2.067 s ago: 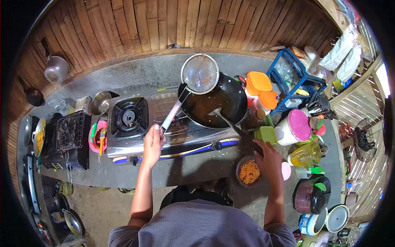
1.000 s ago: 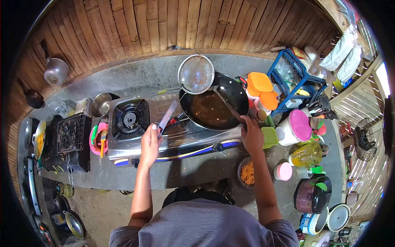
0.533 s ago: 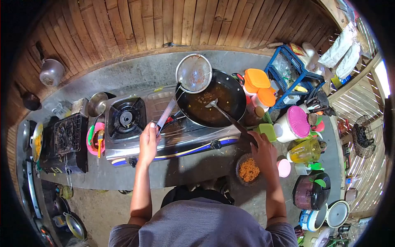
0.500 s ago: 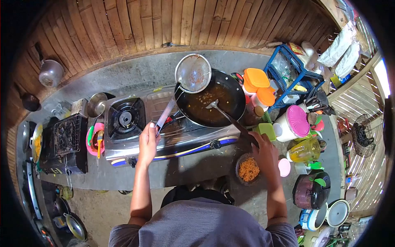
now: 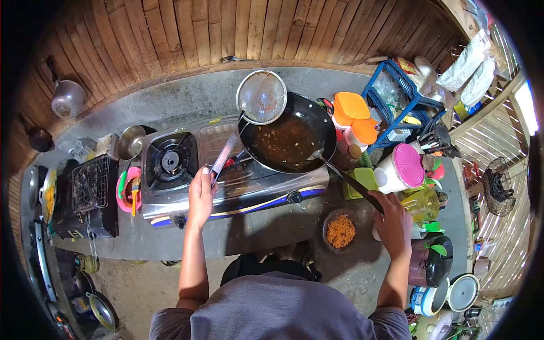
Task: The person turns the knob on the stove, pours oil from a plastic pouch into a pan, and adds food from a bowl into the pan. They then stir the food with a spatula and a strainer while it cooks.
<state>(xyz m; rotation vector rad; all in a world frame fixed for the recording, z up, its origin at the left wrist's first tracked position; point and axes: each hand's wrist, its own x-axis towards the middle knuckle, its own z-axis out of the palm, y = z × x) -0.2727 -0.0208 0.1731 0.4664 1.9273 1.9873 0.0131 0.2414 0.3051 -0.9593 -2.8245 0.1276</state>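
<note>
My left hand [image 5: 201,195] is closed on the handle of a round mesh strainer [image 5: 262,97], which is over the left rim of a black wok [image 5: 272,161]. Brown liquid with small pale bits fills the bottom of the wok, which sits on the right side of a two-burner gas stove [image 5: 226,195]. My right hand [image 5: 395,218] grips the dark handle of a metal spatula [image 5: 354,182], its blade at the wok's right inner side. Below the spatula, a dark bowl holds an orange crumbly food [image 5: 340,232].
Orange-lidded containers [image 5: 352,106], a blue rack [image 5: 408,93] and a pink-lidded tub [image 5: 408,165] stand to the right. A dark rice cooker [image 5: 432,260] is nearer. Left of the stove are a pink dish [image 5: 120,198] with a brush and a wire grill [image 5: 90,184].
My right hand has moved right and slightly down, drawing the spatula from the wok's middle to its right side. The strainer has shifted slightly left and up.
</note>
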